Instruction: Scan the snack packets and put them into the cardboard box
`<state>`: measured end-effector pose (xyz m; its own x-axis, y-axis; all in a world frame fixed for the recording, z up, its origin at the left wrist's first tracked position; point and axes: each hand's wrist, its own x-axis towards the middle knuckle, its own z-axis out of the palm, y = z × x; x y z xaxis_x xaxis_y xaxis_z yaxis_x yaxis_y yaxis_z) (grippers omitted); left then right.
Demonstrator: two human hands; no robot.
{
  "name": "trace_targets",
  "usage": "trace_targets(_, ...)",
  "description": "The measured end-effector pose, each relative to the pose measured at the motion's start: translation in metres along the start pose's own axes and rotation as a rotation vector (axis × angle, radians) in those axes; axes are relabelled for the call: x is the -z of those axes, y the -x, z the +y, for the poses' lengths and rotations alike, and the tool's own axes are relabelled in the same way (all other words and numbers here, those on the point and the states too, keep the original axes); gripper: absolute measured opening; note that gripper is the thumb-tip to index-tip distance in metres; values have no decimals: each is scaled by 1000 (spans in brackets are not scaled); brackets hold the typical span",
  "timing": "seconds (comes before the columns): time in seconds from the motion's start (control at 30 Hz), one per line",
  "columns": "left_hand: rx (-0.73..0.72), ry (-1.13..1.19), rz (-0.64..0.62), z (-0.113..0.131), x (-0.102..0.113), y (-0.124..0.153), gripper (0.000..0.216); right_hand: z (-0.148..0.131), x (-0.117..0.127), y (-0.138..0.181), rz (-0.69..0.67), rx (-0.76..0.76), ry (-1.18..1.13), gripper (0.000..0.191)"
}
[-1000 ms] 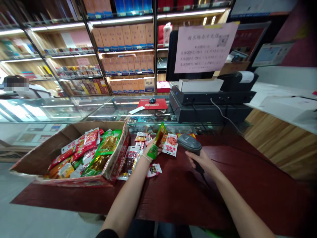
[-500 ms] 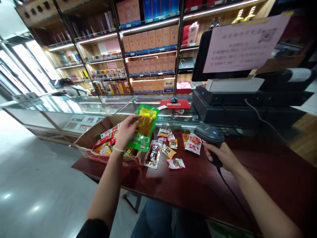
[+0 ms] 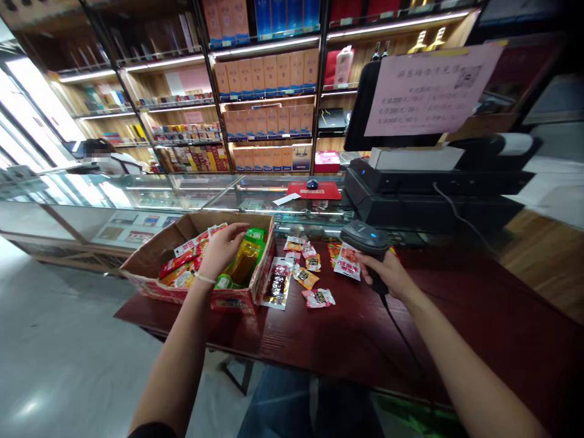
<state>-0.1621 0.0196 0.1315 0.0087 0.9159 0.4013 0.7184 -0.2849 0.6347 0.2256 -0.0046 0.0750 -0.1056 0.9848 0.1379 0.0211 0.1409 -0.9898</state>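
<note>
My left hand reaches into the cardboard box and lies on the green and yellow snack packet, fingers curled over its edge. The box holds several red and green snack packets. My right hand grips the handle of a black barcode scanner, held just above the dark red table. Several small snack packets lie loose on the table between the box and the scanner, among them a red and white one right under the scanner's head.
A checkout terminal with a screen and a pink paper notice stands behind the table. Glass counters run to the left, with stocked shelves behind. A person sits at the far left.
My left hand has carried the green and yellow packet from above the table down into the box. My right hand has stayed on the scanner.
</note>
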Motion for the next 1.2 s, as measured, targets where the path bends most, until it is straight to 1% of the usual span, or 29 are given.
trace_targets(0.07, -58, -14, -23, 25, -16, 1, 30, 2, 7, -1, 23, 2, 4, 35)
trace_targets(0.13, -113, 10, -65, 49, -41, 3, 29, 6, 16, -3, 53, 9, 9, 36)
trace_targets(0.2, -169, 57, -128, 71, -74, 5, 29, 10, 26, -4, 85, 14, 18, 37)
trace_targets(0.3, -247, 107, -265, 94, -135, 6, 30, 18, 43, -6, 125, 8, 26, 37)
trace_targets(0.4, -272, 95, -378, 103, -199, 0, 32, 27, 61, -8, 179, -9, 11, 37)
trace_targets(0.5, -273, 65, -416, 105, -256, -11, 33, 36, 77, -8, 234, -15, -8, 37)
trace_targets(0.6, -335, 2, -460, 104, -302, -19, 38, 46, 89, -8, 285, -41, -30, 39)
trace_targets(0.67, -366, -93, -490, 101, -326, -18, 55, 51, 95, -7, 306, -57, -49, 39)
trace_targets(0.73, -352, -202, -497, 96, -341, -12, 79, 54, 100, -5, 327, -60, -81, 38)
trace_targets(0.77, -341, -242, -497, 94, -345, -10, 88, 55, 101, -5, 339, -61, -103, 37)
trace_targets(0.8, -340, -264, -501, 93, -346, -7, 91, 55, 103, -4, 351, -62, -124, 37)
trace_targets(0.87, -359, -277, -518, 93, -343, -5, 84, 55, 104, -3, 361, -70, -156, 36)
trace_targets(0.97, -372, -307, -571, 103, -332, -7, 64, 55, 102, -3, 348, -68, -159, 36)
trace_targets(1.1, -296, -363, -638, 122, -323, -5, 45, 57, 99, -1, 335, -50, -161, 36)
trace_targets(1.2, -230, -283, -650, 122, -317, -3, 37, 59, 96, 0, 340, -50, -162, 36)
